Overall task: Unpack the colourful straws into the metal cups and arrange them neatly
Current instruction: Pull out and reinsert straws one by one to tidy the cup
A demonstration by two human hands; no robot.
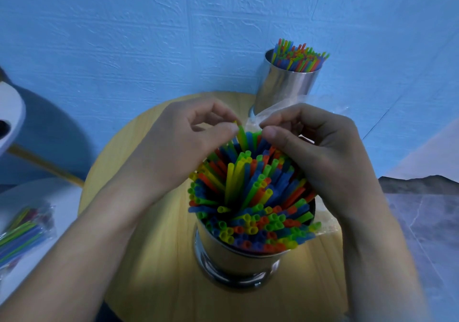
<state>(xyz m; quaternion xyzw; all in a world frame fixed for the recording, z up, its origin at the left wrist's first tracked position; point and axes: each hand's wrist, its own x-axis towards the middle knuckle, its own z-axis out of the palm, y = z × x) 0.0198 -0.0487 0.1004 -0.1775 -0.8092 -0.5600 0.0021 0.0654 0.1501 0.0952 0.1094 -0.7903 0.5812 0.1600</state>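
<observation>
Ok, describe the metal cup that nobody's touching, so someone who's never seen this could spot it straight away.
Start at the round wooden table against the blue wall. Two metal cups of colourful straws stand on it; go to the far cup, at the table's back edge beside the wall, on the right. Unlike the near cup, where both hands work, no hand is on it and its straws stand fairly upright.

Dim bluish light, a brighter patch on the table [159,259], soft blur and bowed edges.
</observation>
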